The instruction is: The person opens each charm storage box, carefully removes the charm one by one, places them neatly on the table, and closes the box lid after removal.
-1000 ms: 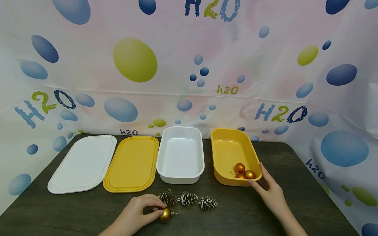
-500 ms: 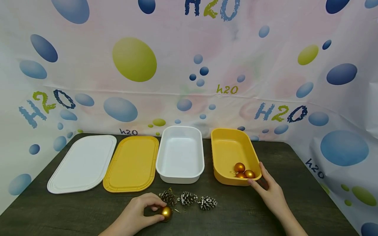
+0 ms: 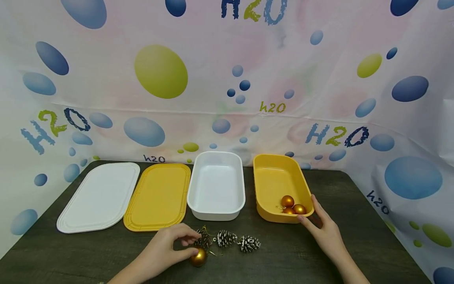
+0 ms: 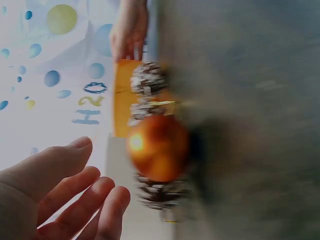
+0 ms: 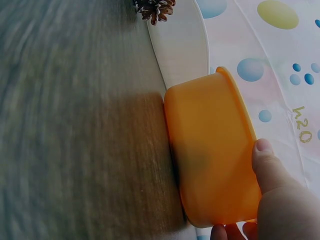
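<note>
A shiny gold Christmas ball (image 3: 198,257) lies on the dark table near its front. My left hand (image 3: 168,248) is just left of it, thumb and fingers spread; the left wrist view shows a gap between the fingertips (image 4: 119,197) and the ball (image 4: 159,148). Behind the ball, three frosted pine cones (image 3: 226,239) lie in a row. With thumb and fingers, my right hand (image 3: 326,230) grips the near right corner of the yellow container (image 3: 271,183). Three orange-gold balls (image 3: 287,201) sit inside its near end. In the right wrist view the thumb presses the container's rim (image 5: 250,125).
An uncovered white container (image 3: 216,189) stands left of the yellow one. Farther left lie a flat yellow lid (image 3: 159,197) and a white lid (image 3: 99,197). A printed bubble-pattern curtain (image 3: 205,71) rises behind the table.
My left hand earlier pinched the gold ball and turned it slightly; now its fingers have parted and lifted off, leaving the ball on the table. The right hand and yellow container have stayed put.
</note>
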Tool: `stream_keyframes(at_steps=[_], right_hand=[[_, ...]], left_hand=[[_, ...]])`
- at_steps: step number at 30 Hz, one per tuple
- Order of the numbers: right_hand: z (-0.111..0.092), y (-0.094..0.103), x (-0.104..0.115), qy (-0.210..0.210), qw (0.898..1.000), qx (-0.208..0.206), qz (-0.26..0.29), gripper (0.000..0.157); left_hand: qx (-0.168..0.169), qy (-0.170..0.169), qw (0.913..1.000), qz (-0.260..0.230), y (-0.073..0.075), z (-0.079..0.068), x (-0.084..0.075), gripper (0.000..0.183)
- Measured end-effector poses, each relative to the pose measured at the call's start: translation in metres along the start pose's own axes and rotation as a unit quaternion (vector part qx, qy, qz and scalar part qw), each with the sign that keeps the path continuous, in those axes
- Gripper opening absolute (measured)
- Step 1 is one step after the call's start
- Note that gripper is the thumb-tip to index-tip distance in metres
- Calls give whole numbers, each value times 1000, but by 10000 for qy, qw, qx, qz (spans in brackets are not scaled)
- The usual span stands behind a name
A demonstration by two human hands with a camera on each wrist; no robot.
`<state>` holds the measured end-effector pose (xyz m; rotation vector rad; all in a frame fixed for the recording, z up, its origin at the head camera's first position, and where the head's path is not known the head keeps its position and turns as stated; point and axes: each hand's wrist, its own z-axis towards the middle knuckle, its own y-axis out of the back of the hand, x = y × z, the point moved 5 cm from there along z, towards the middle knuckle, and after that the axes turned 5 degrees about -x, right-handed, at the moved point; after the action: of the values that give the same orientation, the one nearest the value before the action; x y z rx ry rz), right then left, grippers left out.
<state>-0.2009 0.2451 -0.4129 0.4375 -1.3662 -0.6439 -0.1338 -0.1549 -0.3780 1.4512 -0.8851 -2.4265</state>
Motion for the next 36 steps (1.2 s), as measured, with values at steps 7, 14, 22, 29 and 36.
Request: stream_keyframes(at_steps=[7, 14, 22, 29, 36], right_hand=[[-1, 0, -1, -65, 9999, 3, -87, 84], [-1, 0, -1, -9, 10000, -41, -10, 84], [-1, 0, -2, 5, 10000, -88, -46, 83], [0, 0, -2, 30, 9999, -108, 30, 82], [0, 0, -4, 51, 9999, -105, 66, 82]], left_hand=[[-130, -349, 9993, -88, 6, 39, -26, 18], [8, -470, 9984, -313, 0, 90, -51, 16], [376, -35, 9972, -653, -29, 142, -60, 12], [385, 160, 9946, -946, -60, 169, -66, 13], [423, 506, 9902, -1231, -99, 188, -65, 15]])
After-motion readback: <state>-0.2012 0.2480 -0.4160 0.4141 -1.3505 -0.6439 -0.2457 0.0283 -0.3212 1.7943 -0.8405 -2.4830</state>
